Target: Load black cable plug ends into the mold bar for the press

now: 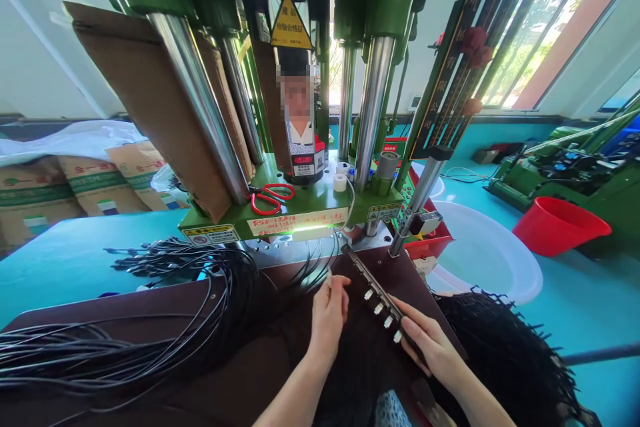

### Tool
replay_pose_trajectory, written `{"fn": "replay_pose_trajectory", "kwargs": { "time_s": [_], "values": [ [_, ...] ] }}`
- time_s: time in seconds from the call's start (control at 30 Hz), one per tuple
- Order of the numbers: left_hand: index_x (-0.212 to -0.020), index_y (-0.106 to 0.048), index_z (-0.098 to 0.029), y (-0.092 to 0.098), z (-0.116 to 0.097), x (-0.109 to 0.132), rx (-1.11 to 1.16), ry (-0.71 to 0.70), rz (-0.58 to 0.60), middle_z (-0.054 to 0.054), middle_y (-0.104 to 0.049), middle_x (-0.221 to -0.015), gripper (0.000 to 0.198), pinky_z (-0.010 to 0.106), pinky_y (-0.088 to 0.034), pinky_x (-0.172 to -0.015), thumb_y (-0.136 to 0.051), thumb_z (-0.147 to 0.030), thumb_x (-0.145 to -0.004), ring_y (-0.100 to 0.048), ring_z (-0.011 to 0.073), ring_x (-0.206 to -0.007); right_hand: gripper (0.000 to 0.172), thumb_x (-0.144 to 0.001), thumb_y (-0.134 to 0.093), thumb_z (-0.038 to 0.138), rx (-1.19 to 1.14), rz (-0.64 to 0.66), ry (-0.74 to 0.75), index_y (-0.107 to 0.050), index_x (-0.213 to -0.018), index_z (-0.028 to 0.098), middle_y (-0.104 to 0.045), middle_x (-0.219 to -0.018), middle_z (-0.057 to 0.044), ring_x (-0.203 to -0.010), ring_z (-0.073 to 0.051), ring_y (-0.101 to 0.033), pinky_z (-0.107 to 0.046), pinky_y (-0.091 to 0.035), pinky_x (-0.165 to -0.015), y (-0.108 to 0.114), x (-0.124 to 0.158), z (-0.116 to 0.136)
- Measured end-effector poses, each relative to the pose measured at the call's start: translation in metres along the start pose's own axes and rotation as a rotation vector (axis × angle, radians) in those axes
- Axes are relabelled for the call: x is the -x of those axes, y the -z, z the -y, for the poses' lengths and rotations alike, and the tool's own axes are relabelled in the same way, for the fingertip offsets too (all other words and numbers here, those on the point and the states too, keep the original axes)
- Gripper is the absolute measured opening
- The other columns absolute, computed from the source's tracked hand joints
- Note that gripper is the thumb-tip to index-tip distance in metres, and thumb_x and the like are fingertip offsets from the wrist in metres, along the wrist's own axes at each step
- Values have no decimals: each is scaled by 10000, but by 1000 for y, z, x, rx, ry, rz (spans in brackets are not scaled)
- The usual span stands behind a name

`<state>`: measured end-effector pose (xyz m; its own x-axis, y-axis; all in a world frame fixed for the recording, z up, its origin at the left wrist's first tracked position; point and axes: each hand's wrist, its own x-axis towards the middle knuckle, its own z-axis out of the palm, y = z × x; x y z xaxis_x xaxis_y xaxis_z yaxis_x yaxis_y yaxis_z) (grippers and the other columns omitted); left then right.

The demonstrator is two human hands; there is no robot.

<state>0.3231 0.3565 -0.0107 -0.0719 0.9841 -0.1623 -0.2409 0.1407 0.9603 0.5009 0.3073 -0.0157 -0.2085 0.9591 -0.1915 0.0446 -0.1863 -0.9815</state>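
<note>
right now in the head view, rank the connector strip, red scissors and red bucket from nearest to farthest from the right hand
1. connector strip: under the right hand, touching its fingers.
2. red scissors: up left, on the green machine base.
3. red bucket: far right, on the teal floor.

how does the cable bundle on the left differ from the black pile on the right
The cable bundle lies on the dark worktop, its strands running long and roughly parallel; the black pile sits off the worktop's right edge, a tangled heap. The bundle is beyond the left hand; the pile is beside the right hand. Both are black.
</note>
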Motion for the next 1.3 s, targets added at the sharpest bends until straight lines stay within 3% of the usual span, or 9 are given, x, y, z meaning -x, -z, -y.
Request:
{"fn": "replay_pose_trajectory", "kwargs": {
  "time_s": [0.07, 0.13, 0.3, 0.43, 0.83, 1.2, 1.3],
  "values": [
    [-812, -484, -198, 2, 0, -1, 59, 67, -53, -117, -268, -381, 432, 162, -151, -300, -356, -609, -766, -180, 45, -301, 547, -869, -387, 453, 14, 7, 6, -363, -1313, 133, -338, -421, 90, -310, -43, -245, -162, -155, -285, 2, 1, 1],
    [-771, -442, -217, 2, 2, -2, 43, 108, -30, -126, -240, -344, 416, 164, -127, -290, -330, -618, -768, -144, 48, -280, 566, -868, -387, 459, 17, 11, -1, -348, -1321, 122, -335, -412, 94, -305, -44, -242, -161, -162, -280, 4, 1, 1],
    [-618, -399, -201, -1, 6, -1, -57, 60, 108, -119, -257, -376, 363, 172, -144, -336, -525, -531, -702, -189, 32, -322, 605, -844, -427, 476, 1, 20, -8, -363, -1311, 97, -353, -434, 87, -311, -43, -260, -162, -170, -274, 4, 0, 5],
    [-550, -422, -175, 0, 9, -3, -94, -9, 122, -92, -319, -442, 379, 179, -206, -403, -616, -490, -633, -273, 35, -406, 569, -857, -417, 458, 16, 69, -11, -373, -1307, 114, -378, -439, 81, -303, -35, -265, -157, -160, -272, 5, 0, 9],
    [-537, -475, -167, 8, 0, -4, -106, 133, 146, -104, -275, -369, 352, 199, -148, -384, -654, -465, -594, -215, 29, -349, 544, -870, -405, 440, 115, 151, -2, -326, -1336, 171, -350, -524, 70, -381, -39, -280, -166, -190, -331, 4, 0, 8],
    [-583, -456, -179, 9, 4, -4, -143, 158, 171, -118, -245, -344, 369, 196, -117, -341, -596, -515, -642, -178, 26, -302, 541, -872, -386, 452, 175, 174, -14, -312, -1342, 195, -341, -551, 65, -407, -51, -293, -170, -222, -354, 4, 0, 6],
    [-639, -494, -167, 16, -7, -4, -132, 142, 223, -92, -331, -377, 405, 183, -168, -334, -491, -567, -708, -269, 39, -317, 542, -867, -388, 467, 89, 156, 2, -352, -1320, 172, -389, -539, 59, -370, -38, -271, -161, -183, -315, 6, 0, 4]
  ]
}}
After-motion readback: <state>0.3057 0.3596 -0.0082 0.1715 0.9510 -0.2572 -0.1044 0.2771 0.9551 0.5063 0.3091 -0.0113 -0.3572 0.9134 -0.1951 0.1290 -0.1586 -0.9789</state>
